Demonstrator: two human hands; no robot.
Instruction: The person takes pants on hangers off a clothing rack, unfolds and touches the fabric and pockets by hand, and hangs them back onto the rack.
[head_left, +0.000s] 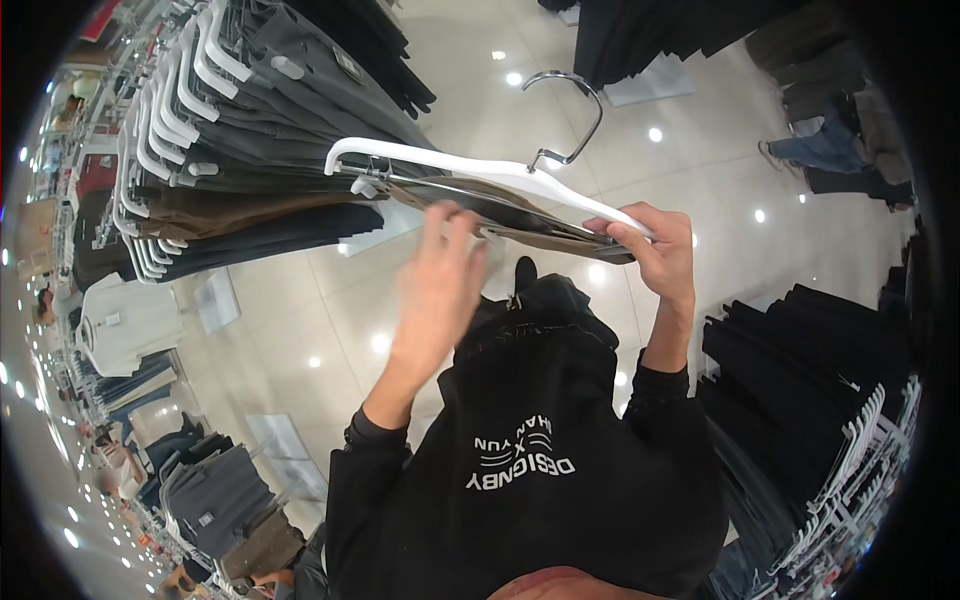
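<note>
right hand (648,240) holding white hanger (450,160), blurred left hand (440,280) by garment (560,242)

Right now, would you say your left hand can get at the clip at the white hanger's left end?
Probably yes: the left hand is close to the clip, with no clear obstacle between, and the right hand holds the other end of the white hanger, though the left hand is blurred.

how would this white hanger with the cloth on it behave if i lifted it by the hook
The white hanger should stay stiff, as its thick arms look rigid. The brownish cloth would probably flop, since it hangs in thin, loose-looking folds. It could swing or turn, as the slim metal hook joins only near the middle.
</note>
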